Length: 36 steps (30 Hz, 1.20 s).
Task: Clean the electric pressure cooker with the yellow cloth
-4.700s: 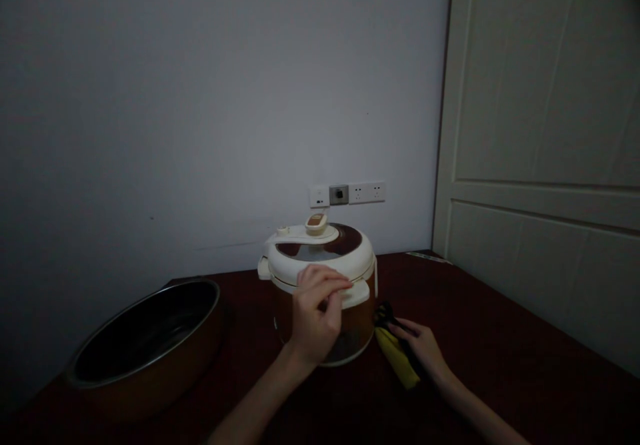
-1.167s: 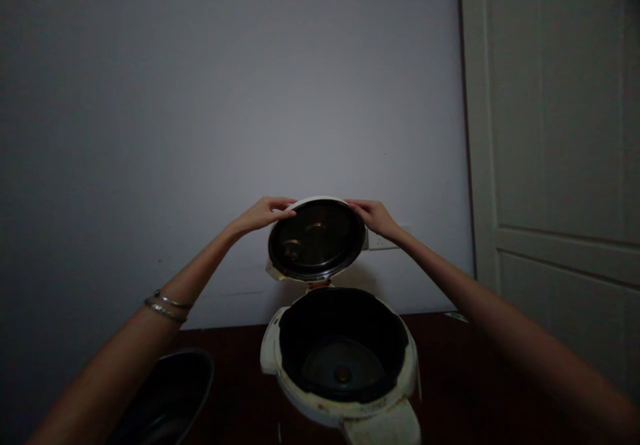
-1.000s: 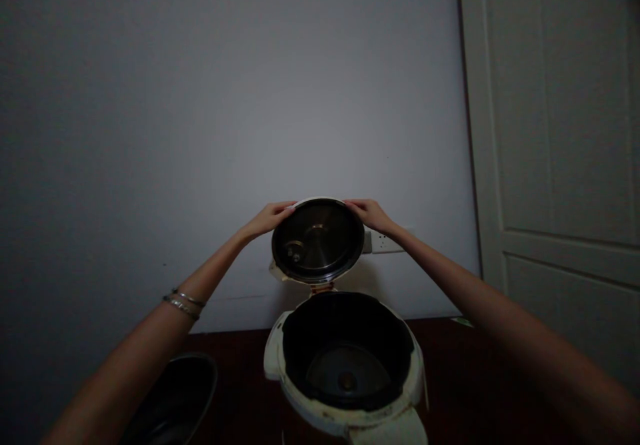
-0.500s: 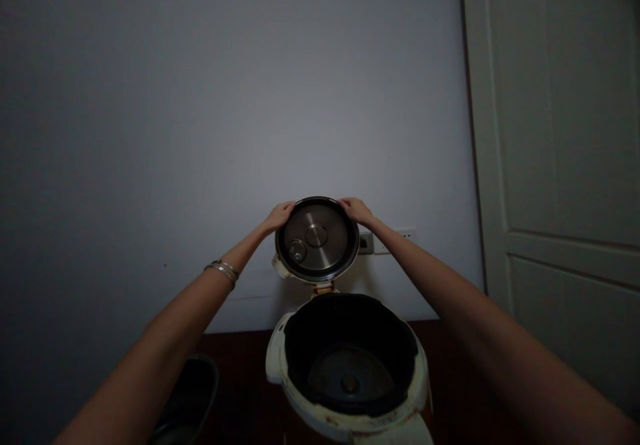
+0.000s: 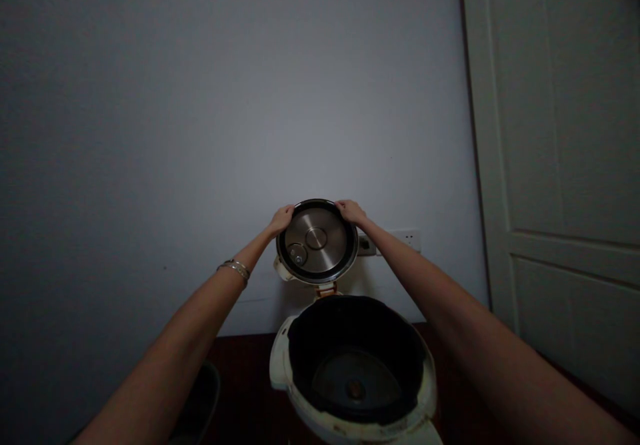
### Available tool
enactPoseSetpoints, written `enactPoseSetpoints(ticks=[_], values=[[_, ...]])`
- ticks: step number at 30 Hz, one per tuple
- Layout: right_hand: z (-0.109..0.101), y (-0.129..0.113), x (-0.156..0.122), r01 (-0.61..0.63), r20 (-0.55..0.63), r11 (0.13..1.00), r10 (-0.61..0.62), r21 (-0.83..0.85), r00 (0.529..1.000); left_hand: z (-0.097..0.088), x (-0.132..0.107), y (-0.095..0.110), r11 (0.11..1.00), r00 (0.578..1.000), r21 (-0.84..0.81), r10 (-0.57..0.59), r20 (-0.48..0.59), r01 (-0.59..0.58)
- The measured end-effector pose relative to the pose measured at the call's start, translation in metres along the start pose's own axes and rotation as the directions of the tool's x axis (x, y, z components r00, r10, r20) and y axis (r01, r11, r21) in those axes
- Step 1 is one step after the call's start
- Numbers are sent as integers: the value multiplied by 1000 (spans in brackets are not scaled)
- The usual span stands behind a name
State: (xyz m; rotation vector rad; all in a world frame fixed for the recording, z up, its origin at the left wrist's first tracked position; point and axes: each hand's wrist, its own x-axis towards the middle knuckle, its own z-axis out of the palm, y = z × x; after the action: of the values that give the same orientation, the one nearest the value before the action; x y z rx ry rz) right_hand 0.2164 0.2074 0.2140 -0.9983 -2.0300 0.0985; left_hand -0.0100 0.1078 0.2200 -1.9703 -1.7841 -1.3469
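Observation:
A white and brown rice cooker [image 5: 353, 425] stands open on a dark red table [image 5: 245, 391]; its inner cavity is dark, with a heating plate at the bottom. The hinged lid [image 5: 317, 240] stands upright at the back, its round metal inner plate facing me. My left hand [image 5: 281, 220] grips the lid's upper left rim and my right hand [image 5: 351, 211] grips its upper right rim, fingers curled over the edge. A bracelet sits on my left wrist.
A dark round pot [image 5: 200, 401] lies on the table at the lower left, mostly hidden by my left arm. Wall sockets [image 5: 400, 238] sit behind the lid. A pale door [image 5: 565, 165] fills the right side.
The lid was shut earlier, with my hands low by the cooker. It now stands raised, tilted further back over the last second so its metal plate faces me, both hands on its rim.

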Motion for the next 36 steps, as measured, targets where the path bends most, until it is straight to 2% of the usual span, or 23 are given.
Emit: enactPoseSetpoints(ticks=[13,26,36], values=[[16,6,8,88,39,996,-88,9,995,5,5,-6,999,1000,34,-11,-13,11],[29,9,8,99,9,995,-99,6,995,11,16,-21,996,998,70,-60,-11,60],[40,14,13,100,6,995,-100,20,995,16,22,-32,994,999,97,-49,-5,50]])
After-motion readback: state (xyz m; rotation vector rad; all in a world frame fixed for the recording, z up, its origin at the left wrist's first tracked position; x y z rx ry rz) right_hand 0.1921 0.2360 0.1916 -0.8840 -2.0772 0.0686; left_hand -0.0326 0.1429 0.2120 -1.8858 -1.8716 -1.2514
